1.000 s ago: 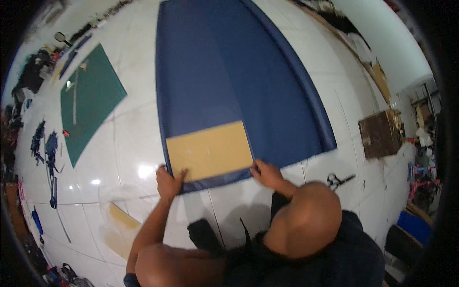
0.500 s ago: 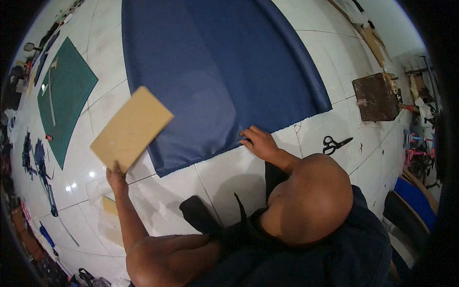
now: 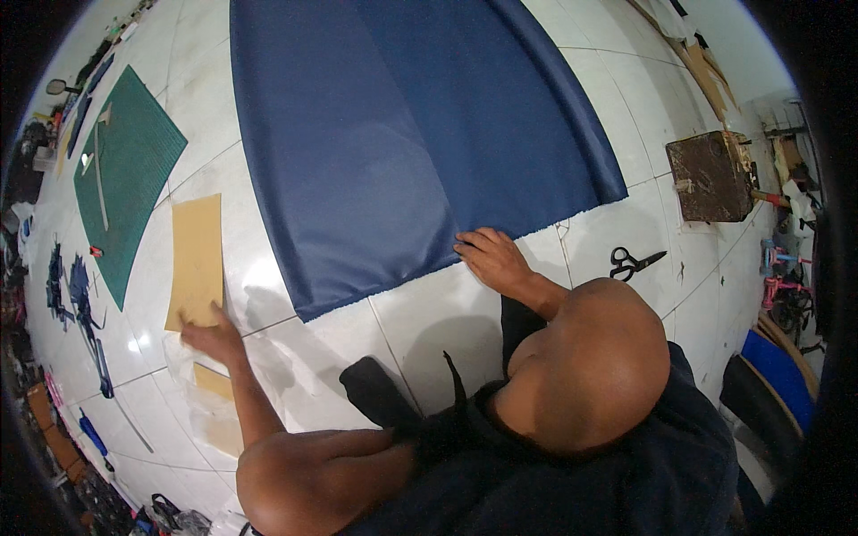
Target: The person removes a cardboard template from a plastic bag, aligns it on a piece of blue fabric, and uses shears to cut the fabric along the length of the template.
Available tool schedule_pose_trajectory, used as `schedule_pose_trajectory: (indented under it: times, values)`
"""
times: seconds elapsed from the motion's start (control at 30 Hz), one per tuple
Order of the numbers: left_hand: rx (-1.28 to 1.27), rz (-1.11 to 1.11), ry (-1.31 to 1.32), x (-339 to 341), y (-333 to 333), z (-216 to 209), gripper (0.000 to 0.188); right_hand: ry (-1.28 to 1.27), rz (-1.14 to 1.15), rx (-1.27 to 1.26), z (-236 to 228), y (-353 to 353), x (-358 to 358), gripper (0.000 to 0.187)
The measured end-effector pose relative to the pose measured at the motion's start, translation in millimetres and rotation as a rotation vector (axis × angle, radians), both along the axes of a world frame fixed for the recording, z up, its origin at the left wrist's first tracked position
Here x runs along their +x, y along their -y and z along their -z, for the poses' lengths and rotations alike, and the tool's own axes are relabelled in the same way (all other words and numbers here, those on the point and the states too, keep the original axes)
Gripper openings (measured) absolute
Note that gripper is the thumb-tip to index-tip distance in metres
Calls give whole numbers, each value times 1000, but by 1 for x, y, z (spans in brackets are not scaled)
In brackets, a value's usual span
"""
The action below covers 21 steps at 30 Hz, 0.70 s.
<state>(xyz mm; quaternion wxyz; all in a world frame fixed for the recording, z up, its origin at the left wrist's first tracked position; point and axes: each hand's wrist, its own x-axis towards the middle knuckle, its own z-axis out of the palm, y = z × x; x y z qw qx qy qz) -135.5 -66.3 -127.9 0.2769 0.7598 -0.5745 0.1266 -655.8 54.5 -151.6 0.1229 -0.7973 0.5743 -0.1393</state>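
Leftmost, dark blue strips (image 3: 79, 290) lie in a loose heap near the left edge of the floor (image 3: 335, 335). Just beside them is the green mat (image 3: 143, 174), with a thin ruler (image 3: 100, 179) along it. Next comes the tan board (image 3: 197, 250), between the mat and the cloth's left edge. The left hand (image 3: 214, 338) is on the board's near end, thumb and fingers a little apart; they are blurred, and I cannot tell whether they grip it. Two yellowish pieces (image 3: 213, 381) lie by the left forearm. The navy cloth (image 3: 357, 179) spreads over the middle of the floor. The right hand (image 3: 492, 261) touches its near edge, fingers bent; I cannot tell whether they pinch it. Black scissors (image 3: 638, 264) lie off the cloth's near right corner, and a brown box (image 3: 710, 179) stands toward the floor's right edge.
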Motion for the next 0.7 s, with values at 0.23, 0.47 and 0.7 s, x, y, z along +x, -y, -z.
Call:
schedule_pose_trajectory:
  times: [0.23, 0.47, 0.7]
  values:
    - [935, 213, -953, -60, -23, 6, 29, 6, -37, 26, -17, -2, 4, 37]
    - [996, 179, -1250, -66, -29, -13, 18, 13, -55, -70, -8, -1, 8, 43]
    - [962, 381, -1089, -98, -13, -92, 39, -14, 60, 105, -20, 1, 23, 57]
